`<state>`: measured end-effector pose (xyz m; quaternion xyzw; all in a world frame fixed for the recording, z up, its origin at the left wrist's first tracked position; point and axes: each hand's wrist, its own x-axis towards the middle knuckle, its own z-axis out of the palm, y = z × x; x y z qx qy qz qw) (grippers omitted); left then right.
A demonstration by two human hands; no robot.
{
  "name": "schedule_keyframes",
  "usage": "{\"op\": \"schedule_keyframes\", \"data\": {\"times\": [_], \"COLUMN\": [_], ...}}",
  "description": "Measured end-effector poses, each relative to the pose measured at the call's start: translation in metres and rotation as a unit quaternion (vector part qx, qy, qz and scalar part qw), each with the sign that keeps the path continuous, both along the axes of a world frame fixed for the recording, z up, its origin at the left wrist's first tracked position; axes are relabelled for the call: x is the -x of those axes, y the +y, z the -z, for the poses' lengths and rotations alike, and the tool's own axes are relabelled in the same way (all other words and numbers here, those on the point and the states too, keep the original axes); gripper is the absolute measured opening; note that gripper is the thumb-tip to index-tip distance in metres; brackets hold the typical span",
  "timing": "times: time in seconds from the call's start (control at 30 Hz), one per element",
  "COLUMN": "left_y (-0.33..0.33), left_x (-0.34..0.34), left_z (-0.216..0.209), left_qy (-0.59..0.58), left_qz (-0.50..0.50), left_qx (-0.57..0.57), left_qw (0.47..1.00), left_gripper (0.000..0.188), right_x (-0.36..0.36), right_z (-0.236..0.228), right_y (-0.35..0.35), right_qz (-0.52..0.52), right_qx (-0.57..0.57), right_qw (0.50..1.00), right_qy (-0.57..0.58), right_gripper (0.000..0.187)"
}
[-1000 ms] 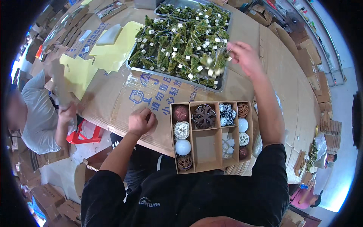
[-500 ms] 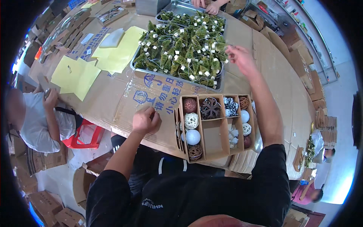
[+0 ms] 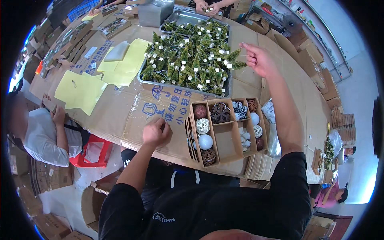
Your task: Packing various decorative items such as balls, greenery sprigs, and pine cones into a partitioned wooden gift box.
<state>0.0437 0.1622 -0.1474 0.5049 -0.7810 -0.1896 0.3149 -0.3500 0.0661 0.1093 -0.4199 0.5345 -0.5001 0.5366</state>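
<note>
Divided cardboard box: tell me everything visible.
The open-topped divided cardboard box, plain brown, sits at the near edge of the table. Each side column holds four balls: dark red, smooth white, woven white, woven brown. Between: a brown snowflake, black-and-white ornaments, small white pieces and a large empty compartment. Neither the left hand nor the right hand touches it.

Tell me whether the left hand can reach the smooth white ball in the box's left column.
Probably yes: the left hand is left of the box, and the smooth white ball lies uncovered from above; only cardboard edges along the box's left side stand between.
</note>
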Motion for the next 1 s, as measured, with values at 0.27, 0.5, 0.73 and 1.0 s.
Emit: {"op": "schedule_keyframes", "data": {"times": [0.27, 0.5, 0.73, 1.0], "left_y": [-0.011, -0.018, 0.015, 0.051], "left_x": [-0.005, 0.069, 0.089, 0.081], "left_z": [-0.007, -0.263, -0.28, -0.275], "left_qy": [0.259, 0.302, 0.322, 0.204], "left_qz": [-0.056, 0.217, 0.364, 0.437], "left_qx": [-0.208, -0.048, -0.395, -0.318], "left_qw": [0.941, 0.927, 0.78, 0.816], "left_gripper": [0.018, 0.068, 0.023, 0.01], "right_x": [-0.039, -0.096, -0.126, -0.116], "right_z": [-0.049, -0.103, -0.107, -0.047], "right_y": [0.04, 0.104, 0.172, 0.243], "right_qz": [-0.108, -0.264, -0.142, 0.073], "right_qx": [0.017, 0.08, 0.181, 0.184], "right_qw": [0.991, 0.957, 0.96, 0.964], "right_qy": [0.083, 0.084, 0.161, 0.176], "right_gripper": [0.024, 0.023, 0.015, 0.024]}}
